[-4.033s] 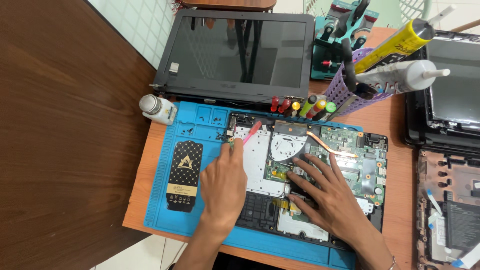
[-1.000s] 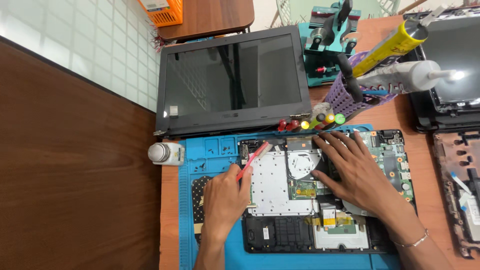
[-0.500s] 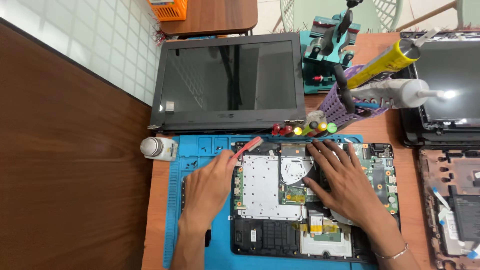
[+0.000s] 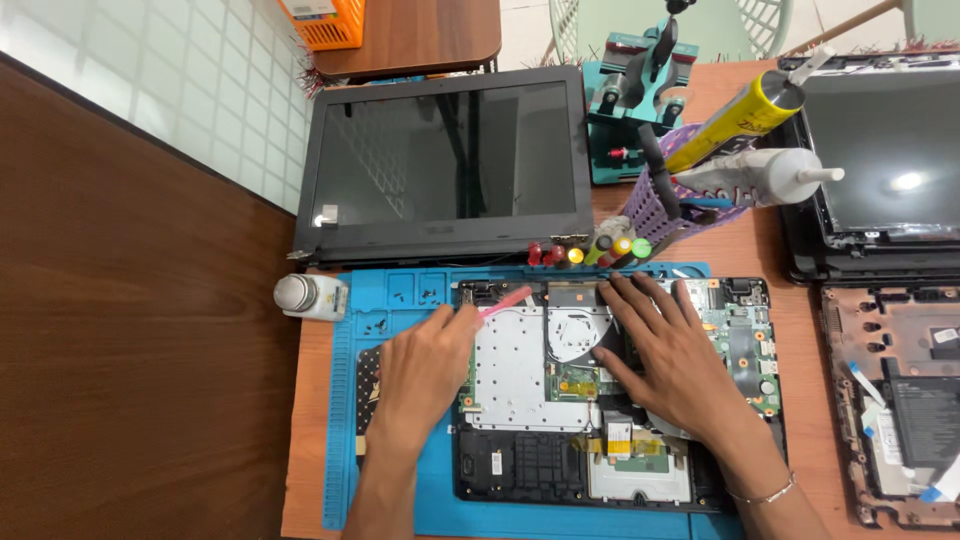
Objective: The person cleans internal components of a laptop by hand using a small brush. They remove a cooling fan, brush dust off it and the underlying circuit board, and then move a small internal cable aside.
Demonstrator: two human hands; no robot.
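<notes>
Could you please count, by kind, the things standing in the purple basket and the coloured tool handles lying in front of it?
Inside the purple basket:
Yellow tube: 1
White squeeze bottle: 1
Black tool handle: 1

In front of the basket:
Red handles: 2, as far as I can tell
Yellow handles: 2
Green handle: 1

Total: 8

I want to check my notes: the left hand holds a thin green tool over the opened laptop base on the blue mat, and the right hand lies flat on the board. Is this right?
Not quite: the thin tool in the left hand is pink, not green, as the head view shows. The rest holds: the opened laptop base is on the blue mat, and the right hand lies flat on it.
</notes>
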